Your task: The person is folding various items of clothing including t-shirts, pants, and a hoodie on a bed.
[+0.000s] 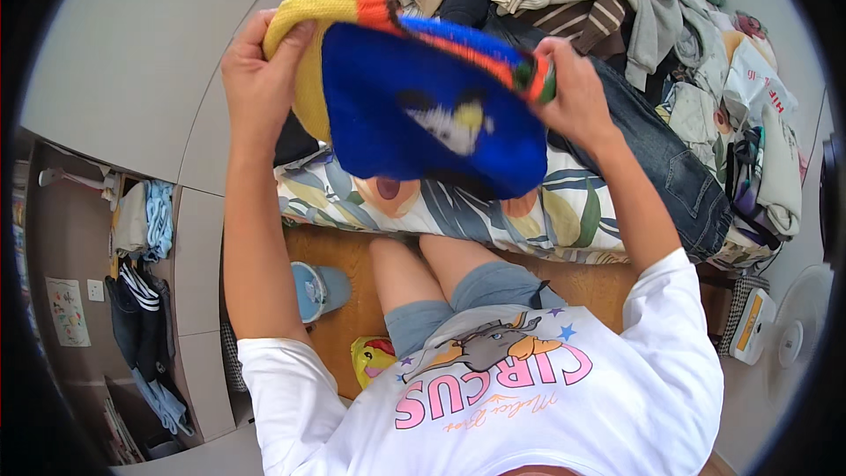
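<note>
A knitted garment (370,115), mostly bright blue with a yellow section, an orange and dark striped edge and a white and yellow motif, hangs in the air above the bed's front edge. My left hand (256,62) is closed on its yellow part, thumb toward me. At the other end, my right hand (573,92) grips the striped corner. The edge between both hands is stretched out, and the lower part is slightly blurred. Whether it is a sweater or a vest, I cannot tell.
Behind it, a big clothes pile (608,0) covers the bed (388,198), with dark jeans (687,176) at the right. A blue bucket (322,291) and a yellow bag (370,360) stand on the floor. An open wardrobe (79,176) is left, a white fan (793,344) right.
</note>
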Motion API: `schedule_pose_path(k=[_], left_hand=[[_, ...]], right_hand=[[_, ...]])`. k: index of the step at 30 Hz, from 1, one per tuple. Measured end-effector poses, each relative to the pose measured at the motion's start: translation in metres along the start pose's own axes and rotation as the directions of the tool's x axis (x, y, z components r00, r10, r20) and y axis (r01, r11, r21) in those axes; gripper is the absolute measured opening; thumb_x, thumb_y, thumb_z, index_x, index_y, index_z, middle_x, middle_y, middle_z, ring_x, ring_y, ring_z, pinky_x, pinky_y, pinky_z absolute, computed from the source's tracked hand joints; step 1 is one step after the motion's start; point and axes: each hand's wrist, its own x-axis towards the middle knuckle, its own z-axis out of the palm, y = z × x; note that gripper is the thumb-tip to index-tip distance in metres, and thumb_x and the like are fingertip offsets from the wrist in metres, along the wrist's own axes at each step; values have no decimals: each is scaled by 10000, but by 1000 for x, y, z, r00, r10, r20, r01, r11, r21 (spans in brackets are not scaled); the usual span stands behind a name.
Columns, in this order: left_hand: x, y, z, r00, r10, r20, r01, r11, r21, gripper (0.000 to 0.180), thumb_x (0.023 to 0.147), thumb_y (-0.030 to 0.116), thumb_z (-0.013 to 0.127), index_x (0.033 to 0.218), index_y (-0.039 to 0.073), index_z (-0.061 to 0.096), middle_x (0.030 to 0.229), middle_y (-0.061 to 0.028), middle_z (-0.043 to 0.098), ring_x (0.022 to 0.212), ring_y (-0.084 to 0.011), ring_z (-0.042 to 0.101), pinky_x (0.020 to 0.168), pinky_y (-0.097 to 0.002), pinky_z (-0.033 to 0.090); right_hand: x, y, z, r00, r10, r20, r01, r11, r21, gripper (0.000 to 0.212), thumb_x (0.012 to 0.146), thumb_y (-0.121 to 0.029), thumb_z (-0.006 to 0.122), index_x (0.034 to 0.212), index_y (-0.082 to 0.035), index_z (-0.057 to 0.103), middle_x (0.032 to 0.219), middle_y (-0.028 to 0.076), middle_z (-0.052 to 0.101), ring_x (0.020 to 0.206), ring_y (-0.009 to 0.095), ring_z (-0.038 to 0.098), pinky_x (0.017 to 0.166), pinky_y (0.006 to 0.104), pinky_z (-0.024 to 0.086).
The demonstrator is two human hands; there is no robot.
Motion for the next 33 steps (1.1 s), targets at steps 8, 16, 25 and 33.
schedule_pose_path(k=[8, 16, 25, 33], left_hand=[[8, 41, -28, 998, -39, -52, 36, 998, -49, 153, 835, 155, 656, 906, 19, 649, 790, 7, 621, 692, -42, 553, 614, -176, 445], [24, 44, -46, 990, -143, 4, 142, 972, -186, 170, 833, 184, 655, 905, 30, 655, 787, 1, 633, 674, -52, 569, 608, -184, 457], [72, 3, -38, 993, 83, -80, -66, 978, 197, 196, 818, 204, 670, 873, 17, 654, 709, 41, 595, 647, -30, 500, 564, -204, 419], [-95, -110, -20, 817, 492, 299, -571, 626, 530, 291, 579, 139, 770, 789, 70, 581, 698, -80, 502, 664, -287, 503, 611, -374, 398]], right_hand=[[19, 27, -70, 941, 289, -174, -234, 931, 280, 167, 795, -78, 488, 882, -26, 620, 600, 7, 510, 560, 36, 433, 518, 206, 361], [35, 12, -101, 953, 170, -250, -153, 985, 85, 164, 877, -189, 562, 1006, -95, 600, 685, 91, 601, 612, 148, 569, 570, 261, 435], [96, -18, -147, 960, 93, -264, -142, 975, -171, 312, 796, -266, 661, 983, -26, 589, 865, 169, 644, 758, 307, 623, 664, 347, 491], [-97, 7, -62, 972, -206, 112, 213, 976, -49, 275, 655, -156, 732, 882, -89, 594, 663, 62, 573, 585, 230, 570, 509, 336, 446]])
